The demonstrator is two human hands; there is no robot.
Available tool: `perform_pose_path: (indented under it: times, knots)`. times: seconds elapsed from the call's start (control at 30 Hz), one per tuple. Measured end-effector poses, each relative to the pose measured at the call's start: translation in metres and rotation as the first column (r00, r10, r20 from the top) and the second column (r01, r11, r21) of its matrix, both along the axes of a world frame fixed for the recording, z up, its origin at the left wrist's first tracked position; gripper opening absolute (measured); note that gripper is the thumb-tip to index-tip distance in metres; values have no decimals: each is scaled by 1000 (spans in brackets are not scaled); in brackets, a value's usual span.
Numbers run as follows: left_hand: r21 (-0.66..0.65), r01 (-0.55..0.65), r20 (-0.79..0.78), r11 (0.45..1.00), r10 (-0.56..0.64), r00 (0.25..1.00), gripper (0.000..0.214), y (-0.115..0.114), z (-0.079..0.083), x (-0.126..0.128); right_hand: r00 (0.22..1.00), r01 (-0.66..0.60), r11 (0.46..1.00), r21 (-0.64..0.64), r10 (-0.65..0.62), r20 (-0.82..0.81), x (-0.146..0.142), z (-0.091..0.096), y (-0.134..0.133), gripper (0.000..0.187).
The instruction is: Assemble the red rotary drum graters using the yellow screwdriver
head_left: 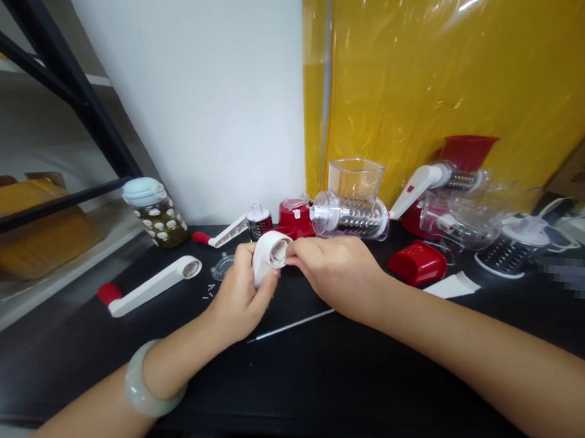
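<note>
Above the table [280,392], the left hand [243,297] pinches the white part [262,262]; the right hand [341,272] touches that part's round opening [279,250], whether pinching I cannot tell. A firm left hold should steady it.

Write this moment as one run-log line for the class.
left hand: holding white part | right hand: at part's round end | black table: red-knobbed white crank at left, clear housing with drum behind hands
</note>
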State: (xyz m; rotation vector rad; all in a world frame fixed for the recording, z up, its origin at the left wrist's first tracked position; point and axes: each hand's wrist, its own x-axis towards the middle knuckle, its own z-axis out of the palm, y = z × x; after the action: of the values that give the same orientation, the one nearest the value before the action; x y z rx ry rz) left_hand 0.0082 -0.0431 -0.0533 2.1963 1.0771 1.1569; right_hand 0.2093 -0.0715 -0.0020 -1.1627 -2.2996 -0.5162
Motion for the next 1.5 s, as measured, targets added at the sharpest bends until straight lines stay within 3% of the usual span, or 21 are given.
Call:
perform_pose_path:
  times: [0.3, 0.67, 0.93, 1.5]
  knots:
    - [-133, 86, 83, 987, -75, 994, 21, -3, 8, 4, 999, -37, 990, 139, 32, 40, 4, -3, 6, 24]
    - [-144, 69, 91, 987, -57, 994, 21, -1, 7, 3, 996, -72, 979, 191, 60, 64, 4, -6, 10, 25]
    - [-157, 94, 128, 983, -74, 989, 26, -1, 6, 2, 991, -122, 970, 210, 132, -33, 8, -6, 8, 34]
    - [-165, 110, 131, 980, -89, 987, 22, -2, 6, 3, 951, -221, 939, 263, 267, -155, 8, -9, 15, 23]
